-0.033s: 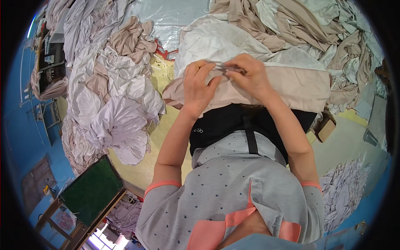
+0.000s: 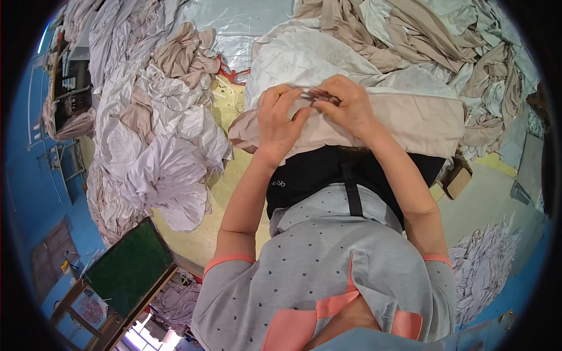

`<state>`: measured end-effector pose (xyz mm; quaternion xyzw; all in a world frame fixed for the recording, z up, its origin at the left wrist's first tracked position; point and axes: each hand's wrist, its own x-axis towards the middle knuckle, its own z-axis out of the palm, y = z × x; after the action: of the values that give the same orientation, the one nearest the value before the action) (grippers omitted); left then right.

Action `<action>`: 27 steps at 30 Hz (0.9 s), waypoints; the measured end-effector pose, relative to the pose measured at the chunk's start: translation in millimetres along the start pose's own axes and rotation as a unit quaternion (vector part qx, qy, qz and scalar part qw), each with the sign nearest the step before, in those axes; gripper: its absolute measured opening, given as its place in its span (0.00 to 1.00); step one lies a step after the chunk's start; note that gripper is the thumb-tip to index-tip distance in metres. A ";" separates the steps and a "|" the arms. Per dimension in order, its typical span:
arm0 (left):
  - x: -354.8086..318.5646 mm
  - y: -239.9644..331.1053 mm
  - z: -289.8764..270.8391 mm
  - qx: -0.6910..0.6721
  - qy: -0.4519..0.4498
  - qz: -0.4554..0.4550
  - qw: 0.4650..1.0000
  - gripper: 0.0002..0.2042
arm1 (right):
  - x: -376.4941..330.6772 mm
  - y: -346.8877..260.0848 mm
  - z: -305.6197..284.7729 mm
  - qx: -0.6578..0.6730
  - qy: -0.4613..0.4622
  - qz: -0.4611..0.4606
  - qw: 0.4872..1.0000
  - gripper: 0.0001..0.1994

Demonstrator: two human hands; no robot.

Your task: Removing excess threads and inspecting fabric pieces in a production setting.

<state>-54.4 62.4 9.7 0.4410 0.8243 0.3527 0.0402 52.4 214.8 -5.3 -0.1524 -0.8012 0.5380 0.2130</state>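
Heaps of pale cloth across yellow floor, blue wall beside; both hands' fingers pinching beige fabric.

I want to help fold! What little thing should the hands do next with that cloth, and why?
Probably draw the two hands apart along the edge to pull it straight. The left hand and right hand pinch the same bit of the beige cloth close together, fingertips nearly touching, and the cloth lies bunched over the black pouch. What small thing sits between the fingers is too blurred to tell.
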 end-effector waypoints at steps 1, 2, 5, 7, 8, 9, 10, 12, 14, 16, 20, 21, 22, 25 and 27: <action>-1.2 -1.7 1.3 -0.009 0.000 -0.008 1.000 0.18 | 2.4 3.8 8.1 -0.026 -0.026 -0.016 0.999 0.10; -2.2 -3.2 0.9 -0.017 0.001 -0.017 1.000 0.18 | 3.9 6.9 13.9 -0.025 -0.027 -0.016 0.999 0.10; -3.1 -6.9 -1.3 -0.007 0.006 -0.005 1.000 0.17 | 6.4 9.9 23.1 -0.021 -0.038 -0.008 0.999 0.08; -3.2 -7.0 -2.2 -0.018 0.003 -0.014 1.000 0.17 | 7.5 9.3 25.6 -0.052 -0.022 -0.040 0.998 0.06; -3.0 -6.3 -2.5 -0.028 0.000 -0.022 0.999 0.17 | 7.2 11.1 26.3 -0.053 -0.022 -0.039 0.998 0.06; -2.5 -6.1 -2.6 -0.030 -0.001 -0.022 0.999 0.17 | 6.7 14.6 27.5 -0.031 0.001 -0.032 0.999 0.06; -1.8 -6.0 -2.8 -0.026 -0.001 -0.023 0.999 0.17 | 6.3 17.1 27.2 -0.010 0.024 -0.025 0.999 0.06; -1.6 -5.9 -1.5 -0.027 -0.002 -0.025 0.999 0.17 | 4.2 19.4 19.4 0.034 0.052 0.035 0.997 0.06; -0.4 -5.3 0.9 -0.029 -0.001 -0.021 0.999 0.17 | 1.2 17.0 0.7 0.079 0.122 0.108 0.983 0.06; -1.1 -5.4 -1.9 -0.021 0.000 -0.024 0.999 0.17 | -5.0 2.8 -30.9 0.100 0.189 0.135 0.967 0.06; -2.2 -10.1 2.5 -0.032 0.035 0.018 0.999 0.18 | -57.1 -2.7 -121.9 0.163 0.337 0.150 0.915 0.04; -1.8 -11.7 4.4 -0.043 0.052 0.041 0.997 0.17 | -75.4 0.3 -143.9 0.149 0.385 0.140 0.900 0.04; -1.4 -12.1 4.7 -0.059 0.049 0.046 0.996 0.17 | -93.6 3.7 -161.7 0.134 0.454 0.137 0.870 0.05; 3.2 -7.5 1.3 -0.022 0.046 0.079 0.996 0.15 | -160.2 21.2 -219.8 0.065 0.471 0.128 0.871 0.03; 5.0 -7.4 2.0 0.050 0.042 0.074 0.995 0.13 | -207.2 49.3 -246.0 -0.004 0.488 0.238 0.839 0.03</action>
<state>-61.9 64.7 4.8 0.4867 0.8073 0.3310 -0.0431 356.2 331.2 -6.5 -0.5827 -0.5344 0.4245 0.4413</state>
